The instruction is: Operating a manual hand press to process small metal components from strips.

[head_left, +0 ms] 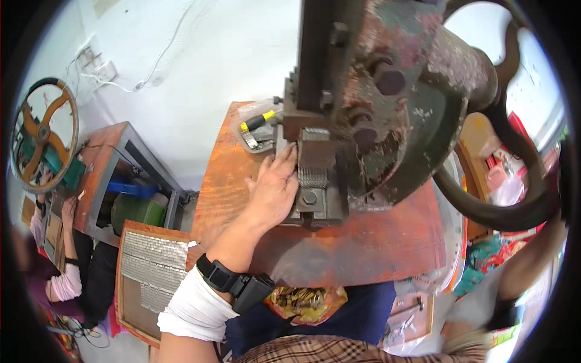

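My left hand (275, 187) lies with its fingers stretched out along the left side of a metal die block (313, 175). The block is bolted at the base of a worn hand press (387, 115) and has a ribbed row of thin metal pieces in it. At the far right, my right forearm (535, 257) reaches up to the rim of the press's large dark handwheel (466, 202). Shadow at the picture's edge hides the fingers of that hand.
A reddish wooden table (375, 248) carries the press. Behind my left hand sits a plastic tray (257, 142) with a yellow-and-black screwdriver (257, 120). A wooden tray (130, 302) holds rows of metal pieces. A bag of brass-coloured parts (308, 302) rests on my lap. Another person (57, 284) works at left.
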`<state>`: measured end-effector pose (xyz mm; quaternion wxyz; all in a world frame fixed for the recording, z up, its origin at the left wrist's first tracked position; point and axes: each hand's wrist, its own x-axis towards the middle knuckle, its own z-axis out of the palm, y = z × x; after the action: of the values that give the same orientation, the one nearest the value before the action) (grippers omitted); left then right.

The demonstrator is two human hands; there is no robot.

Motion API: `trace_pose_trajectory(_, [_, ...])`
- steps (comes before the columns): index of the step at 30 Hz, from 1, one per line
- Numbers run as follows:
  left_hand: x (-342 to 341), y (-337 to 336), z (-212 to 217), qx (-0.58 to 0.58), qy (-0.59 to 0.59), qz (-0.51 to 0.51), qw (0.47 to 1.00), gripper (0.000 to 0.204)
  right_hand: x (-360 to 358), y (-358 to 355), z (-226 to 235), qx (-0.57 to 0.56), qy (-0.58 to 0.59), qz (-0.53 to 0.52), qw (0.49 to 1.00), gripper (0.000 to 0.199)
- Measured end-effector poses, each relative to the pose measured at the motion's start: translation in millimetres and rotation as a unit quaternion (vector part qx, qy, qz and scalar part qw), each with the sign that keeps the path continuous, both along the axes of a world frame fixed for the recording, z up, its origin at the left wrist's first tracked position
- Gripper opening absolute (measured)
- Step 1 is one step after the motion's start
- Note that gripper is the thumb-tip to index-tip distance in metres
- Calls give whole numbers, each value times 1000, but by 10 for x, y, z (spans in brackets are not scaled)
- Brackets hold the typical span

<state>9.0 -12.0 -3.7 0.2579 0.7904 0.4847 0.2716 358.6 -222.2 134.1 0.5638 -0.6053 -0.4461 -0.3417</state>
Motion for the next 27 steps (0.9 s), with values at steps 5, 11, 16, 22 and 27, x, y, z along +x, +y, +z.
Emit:
trace_pose_trajectory(5, [-33,162,-141,21,-39,-28,999,49,-165,421,-1057,158,159,13,975,31])
trace_pose_trajectory(11, [-193,109,74,-122,-208,-197,950,70,353,47,972,-117,214,163,956,36])
trace_pose_trajectory(16, [-156,176,-25,-65,-203,-226,951,74,-91,201,1849,-150,206,197,947,32])
trace_pose_trajectory(22, [-220,259,-146,-24,-142,-231,962,73,686,459,1978,-191,182,178,948,43])
trace_pose_trajectory(27, [-117,280,-112,-49,-92,-235,966,81,417,116,2033,-176,167,104,965,41])
